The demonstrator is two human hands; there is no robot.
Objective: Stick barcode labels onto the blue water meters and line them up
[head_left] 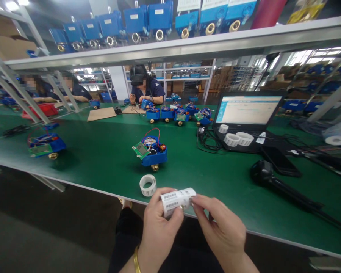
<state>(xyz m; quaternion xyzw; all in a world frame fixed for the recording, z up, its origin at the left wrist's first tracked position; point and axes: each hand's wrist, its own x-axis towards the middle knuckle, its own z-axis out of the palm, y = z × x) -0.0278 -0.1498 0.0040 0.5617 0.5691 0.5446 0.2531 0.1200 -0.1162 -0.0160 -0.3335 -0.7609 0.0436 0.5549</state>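
A roll of white barcode labels (176,200) is held over the table's front edge by my left hand (161,223), its thumb and fingers wrapped round the roll. The thumb and forefinger of my right hand (220,223) are pinched together at the roll's right end; whether they hold a label there is too small to tell. Another label roll (148,185) stands on the green table (108,163), just beyond my left hand. Farther back sits a blue meter housing (155,156) with a green circuit board, loose wires and a brass fitting.
At the right are a laptop (247,110) with label rolls on it, a phone (281,161) and a black handheld scanner (263,172). Another blue meter (47,145) sits left. Several meters stand farther back, near a seated person (156,89). A shelf (147,47) crosses above.
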